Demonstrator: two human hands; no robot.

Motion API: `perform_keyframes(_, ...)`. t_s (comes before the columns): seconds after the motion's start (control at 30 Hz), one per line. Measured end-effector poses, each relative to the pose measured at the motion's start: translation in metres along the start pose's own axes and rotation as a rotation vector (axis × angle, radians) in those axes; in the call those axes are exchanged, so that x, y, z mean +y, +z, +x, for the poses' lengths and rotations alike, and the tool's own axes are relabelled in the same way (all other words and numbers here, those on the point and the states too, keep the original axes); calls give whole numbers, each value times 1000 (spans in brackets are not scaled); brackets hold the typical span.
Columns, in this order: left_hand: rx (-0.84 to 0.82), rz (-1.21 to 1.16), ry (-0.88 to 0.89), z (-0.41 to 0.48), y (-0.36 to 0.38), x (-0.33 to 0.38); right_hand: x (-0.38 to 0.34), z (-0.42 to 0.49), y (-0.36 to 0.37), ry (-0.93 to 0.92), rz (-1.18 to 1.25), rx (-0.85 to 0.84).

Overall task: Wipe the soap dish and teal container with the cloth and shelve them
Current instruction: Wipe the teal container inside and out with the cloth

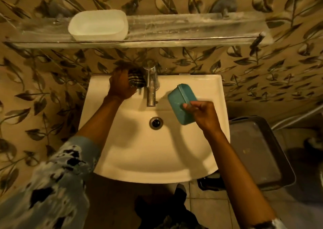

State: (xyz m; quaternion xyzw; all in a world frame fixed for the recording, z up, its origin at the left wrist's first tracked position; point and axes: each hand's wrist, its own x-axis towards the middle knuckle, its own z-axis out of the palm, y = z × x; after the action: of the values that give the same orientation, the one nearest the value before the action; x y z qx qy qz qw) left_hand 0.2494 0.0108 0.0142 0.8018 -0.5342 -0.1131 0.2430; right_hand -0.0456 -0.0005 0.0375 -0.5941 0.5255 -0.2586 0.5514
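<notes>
A white soap dish (97, 25) sits on the left part of the glass shelf (192, 26) above the sink. My right hand (203, 114) holds the teal container (180, 101) over the right side of the basin, its lid side facing up and tilted. My left hand (120, 85) is closed on a dark striped cloth (136, 79) at the back left rim of the sink, just beside the tap. Part of the cloth is hidden by my fingers.
The white sink (139, 158) has a chrome tap (150, 87) at the back centre and a drain (156, 122) in the middle. A grey lidded bin (258, 151) stands to the right of the sink. Leaf-patterned tiles cover the wall.
</notes>
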Motion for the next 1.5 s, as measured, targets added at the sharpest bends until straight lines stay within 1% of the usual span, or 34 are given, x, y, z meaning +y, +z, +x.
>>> perform_keyframes(0.07, -36, 131, 124, 10, 9, -5, 6, -17, -7, 124, 230, -61)
perform_keyframes(0.1, -62, 213, 128, 10, 14, -9, 10, -23, -10, 174, 333, -82)
perform_keyframes(0.17, -158, 320, 38, 9, 23, -19, 18, -32, -14, 237, 478, -101)
perform_keyframes(0.23, -222, 332, -17, 11, 27, -27, 27, -37, -18, 255, 542, -109)
perform_keyframes(0.3, -227, 342, 34, 15, 27, -30, 34, -41, -20, 252, 576, -125)
perform_keyframes(0.33, -201, 356, 55, 15, 26, -29, 37, -42, -20, 252, 587, -131)
perform_keyframes(0.37, -161, 365, 36, 11, 24, -27, 39, -44, -19, 252, 590, -136)
perform_keyframes(0.4, -125, 358, -20, 6, 22, -25, 41, -45, -18, 252, 586, -138)
perform_keyframes(0.47, -97, 318, -170, -14, 16, -20, 42, -47, -13, 257, 572, -146)
perform_keyframes(0.53, -38, 189, -270, -44, 13, -16, 45, -48, -8, 263, 569, -156)
perform_keyframes(0.63, 87, -250, -340, -107, 8, -2, 50, -51, -1, 281, 573, -169)
perform_keyframes(0.7, 122, -426, -298, -144, 5, 18, 52, -53, 3, 299, 567, -176)
perform_keyframes(0.8, 72, -516, -145, -167, 10, 57, 61, -59, 10, 326, 561, -194)
perform_keyframes(0.87, 58, -507, -35, -164, 21, 87, 66, -64, 15, 317, 549, -229)
perform_keyframes(0.93, -22, -497, 75, -153, 37, 113, 69, -69, 20, 287, 547, -247)
perform_keyframes(1.0, -167, -459, 169, -148, 55, 129, 69, -73, 22, 260, 565, -211)
perform_keyframes(1.03, -206, -415, 202, -150, 63, 133, 70, -74, 21, 252, 577, -183)
perform_keyframes(1.1, -233, -351, 250, -163, 75, 133, 71, -77, 14, 263, 619, -129)
perform_keyframes(1.17, -246, -340, 297, -186, 85, 130, 70, -76, 7, 285, 701, -80)
perform_keyframes(1.23, -231, -345, 289, -217, 95, 130, 66, -75, 3, 305, 780, -70)
perform_keyframes(1.33, -151, -379, 230, -251, 102, 127, 58, -74, 5, 359, 869, -85)
perform_keyframes(1.4, -87, -360, 242, -251, 101, 128, 55, -76, 8, 381, 871, -108)
perform_keyframes(1.5, -21, -315, 223, -224, 89, 144, 51, -78, 10, 392, 879, -106)
